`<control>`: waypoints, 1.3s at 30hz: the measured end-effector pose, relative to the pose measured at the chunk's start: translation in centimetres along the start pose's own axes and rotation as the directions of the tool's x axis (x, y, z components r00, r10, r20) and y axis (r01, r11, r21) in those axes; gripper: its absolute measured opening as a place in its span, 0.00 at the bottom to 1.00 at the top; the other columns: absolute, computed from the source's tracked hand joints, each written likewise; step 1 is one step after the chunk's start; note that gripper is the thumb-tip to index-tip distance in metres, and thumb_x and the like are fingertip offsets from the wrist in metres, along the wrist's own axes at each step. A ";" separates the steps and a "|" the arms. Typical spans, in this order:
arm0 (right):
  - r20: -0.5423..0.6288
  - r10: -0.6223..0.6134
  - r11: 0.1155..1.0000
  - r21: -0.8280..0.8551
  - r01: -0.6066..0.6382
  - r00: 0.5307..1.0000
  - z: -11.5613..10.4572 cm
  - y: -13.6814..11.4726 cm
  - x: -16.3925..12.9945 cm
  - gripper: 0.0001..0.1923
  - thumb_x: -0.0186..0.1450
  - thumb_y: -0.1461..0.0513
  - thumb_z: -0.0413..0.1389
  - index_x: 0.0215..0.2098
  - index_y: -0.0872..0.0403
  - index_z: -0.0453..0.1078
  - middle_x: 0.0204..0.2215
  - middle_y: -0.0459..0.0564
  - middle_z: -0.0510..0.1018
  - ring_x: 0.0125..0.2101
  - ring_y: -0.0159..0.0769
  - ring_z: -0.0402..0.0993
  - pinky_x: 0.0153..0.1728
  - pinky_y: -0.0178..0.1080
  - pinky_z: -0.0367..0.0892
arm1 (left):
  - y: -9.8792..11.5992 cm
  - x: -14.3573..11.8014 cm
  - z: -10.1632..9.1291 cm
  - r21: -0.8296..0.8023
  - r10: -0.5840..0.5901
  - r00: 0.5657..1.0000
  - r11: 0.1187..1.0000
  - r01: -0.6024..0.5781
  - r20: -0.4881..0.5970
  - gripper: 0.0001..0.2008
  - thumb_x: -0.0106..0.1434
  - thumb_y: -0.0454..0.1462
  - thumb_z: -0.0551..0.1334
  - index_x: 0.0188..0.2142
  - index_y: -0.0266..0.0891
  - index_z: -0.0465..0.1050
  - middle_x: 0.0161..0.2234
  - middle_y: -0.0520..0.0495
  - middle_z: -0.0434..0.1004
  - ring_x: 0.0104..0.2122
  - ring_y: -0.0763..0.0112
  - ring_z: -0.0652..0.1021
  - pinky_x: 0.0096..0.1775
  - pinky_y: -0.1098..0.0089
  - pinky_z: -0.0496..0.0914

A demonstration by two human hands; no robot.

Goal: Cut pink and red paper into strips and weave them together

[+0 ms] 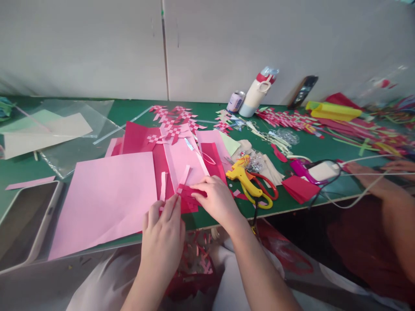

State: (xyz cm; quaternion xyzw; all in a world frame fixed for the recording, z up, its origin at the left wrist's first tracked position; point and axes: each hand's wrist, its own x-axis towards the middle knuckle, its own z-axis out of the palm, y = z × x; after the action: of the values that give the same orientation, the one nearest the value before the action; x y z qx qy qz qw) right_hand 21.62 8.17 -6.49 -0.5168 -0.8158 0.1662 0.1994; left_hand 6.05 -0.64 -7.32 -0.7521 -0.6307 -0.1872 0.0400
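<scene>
Head camera view: at lower centre of the frame, the left hand [163,231] and right hand [215,199] pinch a small woven piece of dark red and pale pink paper strips [187,195], fingers closed on it from both sides. It lies at the near edge of the green table [311,149], beside a large pink paper sheet [103,201]. Right of centre lie a yellow glue gun [241,175] and red-handled scissors [266,186]. Another person's hand [400,166] rests at the right edge.

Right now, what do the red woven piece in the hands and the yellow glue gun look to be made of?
Red woven strip piece: thin matte paper, seemingly; flat cut strips interlaced under the left hand and right hand. Yellow glue gun: probably moulded plastic, smooth with a slight sheen.
</scene>
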 end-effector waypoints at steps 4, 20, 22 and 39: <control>-0.006 -0.034 0.999 -0.006 0.034 0.999 0.5 -0.2 0.0 0.14 0.63 0.62 0.57 0.47 0.51 0.75 0.35 0.51 0.75 0.39 0.39 0.67 0.45 0.41 0.65 | 0.2 0.1 0.1 0.073 0.016 0.999 0.997 -0.018 0.029 0.20 0.62 0.31 0.54 0.53 0.32 0.69 0.52 0.43 0.74 0.46 0.52 0.68 0.45 0.55 0.65; -0.021 -0.092 0.995 0.027 0.093 0.996 1.3 -1.0 1.2 0.11 0.64 0.64 0.56 0.43 0.53 0.77 0.34 0.51 0.74 0.40 0.39 0.67 0.46 0.40 0.65 | 0.6 0.0 0.5 0.050 -0.029 0.999 0.998 0.028 0.023 0.18 0.62 0.33 0.55 0.52 0.34 0.70 0.52 0.42 0.74 0.45 0.53 0.70 0.47 0.53 0.64; -0.033 -0.096 0.994 0.041 0.097 0.995 1.4 -1.0 1.1 0.11 0.64 0.64 0.56 0.43 0.53 0.77 0.34 0.51 0.74 0.40 0.38 0.67 0.45 0.40 0.65 | 0.4 0.0 0.3 0.017 -0.033 0.999 0.999 0.033 -0.009 0.17 0.62 0.33 0.55 0.50 0.37 0.71 0.51 0.43 0.75 0.46 0.54 0.71 0.47 0.54 0.64; -0.281 0.204 0.945 0.306 -0.114 0.938 0.0 -0.2 0.5 0.15 0.65 0.56 0.50 0.27 0.55 0.71 0.21 0.47 0.72 0.24 0.32 0.65 0.27 0.33 0.58 | -3.8 0.3 -1.5 0.008 -0.204 0.978 0.979 0.204 0.032 0.11 0.61 0.39 0.59 0.41 0.40 0.76 0.40 0.42 0.75 0.42 0.55 0.68 0.44 0.60 0.67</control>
State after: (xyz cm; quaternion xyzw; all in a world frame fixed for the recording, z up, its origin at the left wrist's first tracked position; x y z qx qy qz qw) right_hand 21.25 8.55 -6.36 -0.5670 -0.6971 0.2149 0.3827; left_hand 2.06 0.00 -6.47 -0.6863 -0.7054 -0.1766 0.0123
